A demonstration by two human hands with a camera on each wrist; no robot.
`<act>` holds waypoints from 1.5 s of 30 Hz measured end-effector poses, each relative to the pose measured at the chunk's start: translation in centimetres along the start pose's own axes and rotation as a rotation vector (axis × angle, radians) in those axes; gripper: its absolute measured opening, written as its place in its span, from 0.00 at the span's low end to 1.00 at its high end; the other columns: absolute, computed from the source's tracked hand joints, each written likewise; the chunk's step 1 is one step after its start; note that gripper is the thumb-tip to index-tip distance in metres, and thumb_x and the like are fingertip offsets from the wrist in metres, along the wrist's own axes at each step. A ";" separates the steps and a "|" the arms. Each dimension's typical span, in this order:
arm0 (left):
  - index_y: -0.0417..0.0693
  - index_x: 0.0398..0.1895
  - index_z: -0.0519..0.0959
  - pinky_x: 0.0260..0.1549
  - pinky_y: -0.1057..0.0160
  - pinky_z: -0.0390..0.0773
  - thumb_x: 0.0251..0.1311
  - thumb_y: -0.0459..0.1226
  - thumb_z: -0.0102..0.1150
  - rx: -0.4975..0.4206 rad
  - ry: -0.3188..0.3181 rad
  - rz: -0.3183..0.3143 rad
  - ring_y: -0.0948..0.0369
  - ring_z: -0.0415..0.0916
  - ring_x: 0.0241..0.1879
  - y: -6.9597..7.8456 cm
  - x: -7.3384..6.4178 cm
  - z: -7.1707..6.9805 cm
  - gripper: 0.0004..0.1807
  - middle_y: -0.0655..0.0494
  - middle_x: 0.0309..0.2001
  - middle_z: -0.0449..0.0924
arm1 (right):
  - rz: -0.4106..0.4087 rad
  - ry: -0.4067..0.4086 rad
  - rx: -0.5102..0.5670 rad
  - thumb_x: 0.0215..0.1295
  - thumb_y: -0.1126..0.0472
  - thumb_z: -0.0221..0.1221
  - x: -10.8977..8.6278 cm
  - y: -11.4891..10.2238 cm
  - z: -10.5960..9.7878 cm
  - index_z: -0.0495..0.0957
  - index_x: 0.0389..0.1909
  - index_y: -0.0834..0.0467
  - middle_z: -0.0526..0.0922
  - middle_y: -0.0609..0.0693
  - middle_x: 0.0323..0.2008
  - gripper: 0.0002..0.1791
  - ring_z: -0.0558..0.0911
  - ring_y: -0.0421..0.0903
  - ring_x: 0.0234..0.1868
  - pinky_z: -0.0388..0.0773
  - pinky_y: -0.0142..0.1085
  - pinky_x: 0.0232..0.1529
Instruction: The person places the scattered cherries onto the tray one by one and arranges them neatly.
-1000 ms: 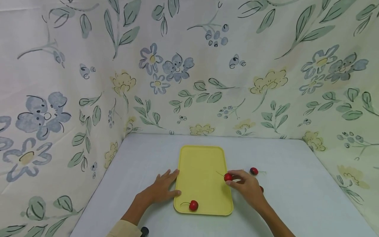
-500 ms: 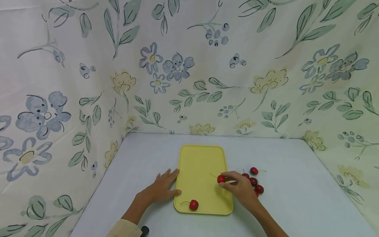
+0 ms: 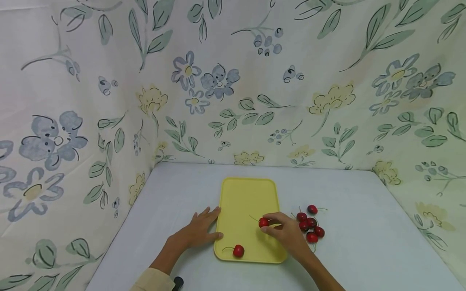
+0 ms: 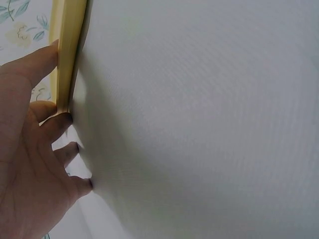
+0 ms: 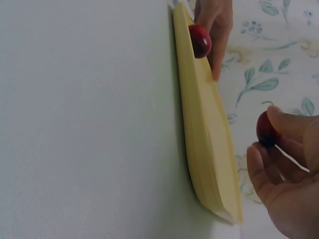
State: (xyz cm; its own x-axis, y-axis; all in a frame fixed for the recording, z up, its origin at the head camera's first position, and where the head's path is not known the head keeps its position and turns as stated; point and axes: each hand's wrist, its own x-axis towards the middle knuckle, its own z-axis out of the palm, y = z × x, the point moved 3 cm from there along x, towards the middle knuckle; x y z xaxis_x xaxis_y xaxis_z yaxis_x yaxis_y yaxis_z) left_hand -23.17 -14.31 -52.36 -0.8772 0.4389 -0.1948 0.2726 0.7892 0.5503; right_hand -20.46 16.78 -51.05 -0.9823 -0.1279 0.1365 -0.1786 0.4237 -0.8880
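A yellow tray (image 3: 249,202) lies on the white table, a red cherry with a stem (image 3: 238,251) resting near its front left corner. Against the tray's left edge, my left hand (image 3: 198,231) spreads its fingers; the left wrist view shows its fingertips (image 4: 52,56) touching the tray's side. Between thumb and fingers, my right hand (image 3: 287,234) pinches another cherry (image 3: 263,222) by its round body, stem pointing left. The right wrist view has this held cherry (image 5: 267,130) raised above the tray's surface.
Several dark red cherries (image 3: 311,222) lie grouped on the table (image 3: 364,226) right of the tray, beside my right hand. Floral cloth (image 3: 255,133) rises at the back and sides. Near my left sleeve, a small black object (image 3: 178,283) shows at the lower edge.
My right hand has carried the pinched cherry leftward, from the tray's right edge to over its inside. This uncovers more of the cherry group. My left hand stays put.
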 end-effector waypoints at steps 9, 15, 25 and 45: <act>0.45 0.85 0.57 0.79 0.29 0.42 0.69 0.59 0.64 0.002 0.006 0.003 0.42 0.47 0.84 0.0 0.0 -0.1 0.51 0.48 0.84 0.57 | 0.012 -0.065 0.007 0.61 0.55 0.77 0.1 -0.3 1.8 0.89 0.52 0.53 0.89 0.43 0.45 0.18 0.87 0.41 0.48 0.86 0.31 0.47; 0.46 0.85 0.57 0.79 0.30 0.42 0.68 0.59 0.65 -0.002 0.005 -0.004 0.42 0.47 0.85 0.2 -0.1 -0.2 0.51 0.49 0.84 0.58 | -0.009 -0.101 0.022 0.62 0.56 0.76 0.0 -0.4 2.8 0.89 0.52 0.54 0.89 0.45 0.46 0.18 0.87 0.43 0.48 0.86 0.31 0.46; 0.47 0.85 0.57 0.80 0.31 0.43 0.68 0.59 0.64 0.001 -0.010 -0.023 0.42 0.46 0.85 0.2 -0.1 0.1 0.50 0.49 0.84 0.58 | -0.027 -0.175 0.056 0.63 0.57 0.75 -0.2 -0.4 4.4 0.88 0.52 0.57 0.89 0.48 0.47 0.18 0.88 0.47 0.48 0.86 0.30 0.47; 0.47 0.85 0.57 0.79 0.30 0.43 0.69 0.60 0.63 0.014 -0.007 -0.019 0.42 0.47 0.85 0.4 0.0 -0.2 0.50 0.49 0.84 0.58 | -0.124 -0.225 -0.071 0.62 0.57 0.76 0.3 -0.4 6.3 0.89 0.51 0.60 0.90 0.47 0.45 0.19 0.87 0.41 0.43 0.86 0.32 0.45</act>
State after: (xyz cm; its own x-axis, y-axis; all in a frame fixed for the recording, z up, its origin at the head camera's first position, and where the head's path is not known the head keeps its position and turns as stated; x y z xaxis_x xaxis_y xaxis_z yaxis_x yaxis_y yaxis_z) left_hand -23.09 -14.12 -52.02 -0.8794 0.4266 -0.2111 0.2611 0.8032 0.5354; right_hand -20.37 10.93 -53.37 -0.9169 -0.3758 0.1340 -0.3080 0.4532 -0.8365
